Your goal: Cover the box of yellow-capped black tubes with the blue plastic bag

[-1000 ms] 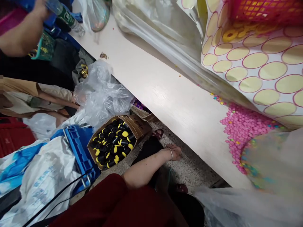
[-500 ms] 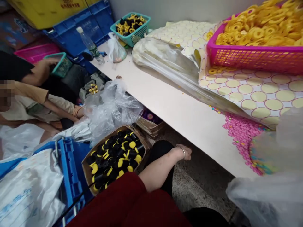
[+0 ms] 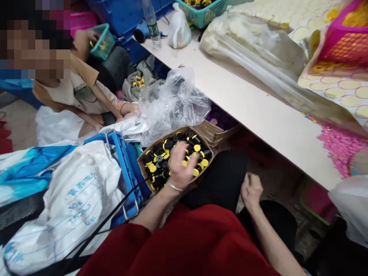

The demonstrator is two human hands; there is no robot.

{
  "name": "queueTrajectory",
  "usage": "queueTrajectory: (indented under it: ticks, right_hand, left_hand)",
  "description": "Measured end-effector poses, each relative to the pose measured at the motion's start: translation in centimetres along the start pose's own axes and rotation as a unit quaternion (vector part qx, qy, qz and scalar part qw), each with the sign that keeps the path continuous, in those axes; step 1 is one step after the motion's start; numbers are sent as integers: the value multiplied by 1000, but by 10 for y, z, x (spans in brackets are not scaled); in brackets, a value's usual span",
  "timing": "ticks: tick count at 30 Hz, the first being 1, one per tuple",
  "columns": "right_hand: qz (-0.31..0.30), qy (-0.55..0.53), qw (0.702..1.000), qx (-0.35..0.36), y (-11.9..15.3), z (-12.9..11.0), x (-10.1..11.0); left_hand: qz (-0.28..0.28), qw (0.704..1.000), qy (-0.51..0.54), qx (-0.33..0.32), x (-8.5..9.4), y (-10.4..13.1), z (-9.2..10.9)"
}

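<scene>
Only one view is given, taken from a camera worn on the person's head. The scene is looked down on, forward and a bit to the left, from close up. The left hand (image 3: pixel 180 165) is seen near the middle, over the cardboard box (image 3: pixel 172 159). The bench (image 3: pixel 258 111) is seen to the right of it.

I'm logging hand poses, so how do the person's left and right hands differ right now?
The left hand is spread open, fingers splayed, reaching into the cardboard box of black-and-yellow caps; the right hand is curled into a loose fist over the lap, touching no parts. The left hand has a thin bracelet at the wrist; the right shows none. Both are bare and seen from the back.
</scene>
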State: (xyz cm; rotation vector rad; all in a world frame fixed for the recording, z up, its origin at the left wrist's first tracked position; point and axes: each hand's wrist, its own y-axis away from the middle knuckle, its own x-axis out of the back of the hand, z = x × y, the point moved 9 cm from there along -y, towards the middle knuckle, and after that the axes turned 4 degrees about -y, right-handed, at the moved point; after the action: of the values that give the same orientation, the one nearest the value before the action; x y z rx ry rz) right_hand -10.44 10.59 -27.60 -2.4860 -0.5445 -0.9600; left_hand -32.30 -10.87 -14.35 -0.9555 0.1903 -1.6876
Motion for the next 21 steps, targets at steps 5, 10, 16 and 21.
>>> queueTrajectory:
  ticks: [5, 10, 16, 21]
  right_hand:
    - [-41, -119, 990, 67, -52, -73, -34]
    - [-106, -224, 966, -76, -54, -87, -98]
    - [-145, -224, 952, -152, -53, -81, -131]
    - [-213, -160, 952, -152, -58, -91, -149]
  left_hand:
    - [240, 937, -38, 250, 143, 24, -129]
    - [309, 876, -8, 370, 170, 93, -151]
    - [50, 877, -130, 461, 95, 147, -162]
    - [-1, 819, -99, 565, 78, 169, -204]
